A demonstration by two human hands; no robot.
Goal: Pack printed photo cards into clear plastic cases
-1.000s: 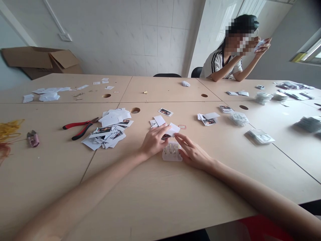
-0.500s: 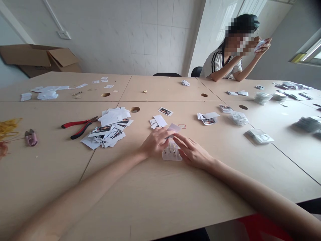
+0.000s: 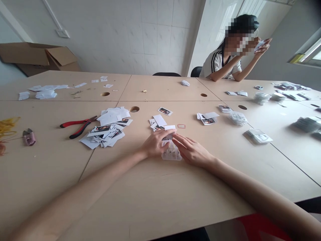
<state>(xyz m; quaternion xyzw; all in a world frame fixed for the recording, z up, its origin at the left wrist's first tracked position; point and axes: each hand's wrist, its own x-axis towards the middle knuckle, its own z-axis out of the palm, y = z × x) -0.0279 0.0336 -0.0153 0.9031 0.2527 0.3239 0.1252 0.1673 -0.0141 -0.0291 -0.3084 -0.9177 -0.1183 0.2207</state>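
Note:
In front of me on the table is a small clear plastic box (image 3: 172,153) holding several tiny gold-coloured pieces, perhaps earrings. Above its far edge stands a small card (image 3: 170,127), white at the top and partly covered by fingers. My left hand (image 3: 155,144) is closed on the card, thumb near the box and fingers over the card's lower part. From the other side my right hand (image 3: 192,150) reaches in, its fingertips meeting the card's right edge and its thumb beside the box. Exactly how the fingertips pinch is hidden. Beyond the hands lie loose printed cards (image 3: 159,120).
Left are a pile of cards (image 3: 110,115), red-handled pliers (image 3: 77,125), pink-handled cutters (image 3: 29,137) and yellow thread (image 3: 8,127). Rightward lie more cards (image 3: 208,117), packed clear boxes (image 3: 259,136) and a red outline piece (image 3: 181,126). Across the table a person (image 3: 225,63) holds something small.
The card between my hands has tilted and shifted slightly left and down. The red outline piece behind it shows more fully. My hands have barely moved.

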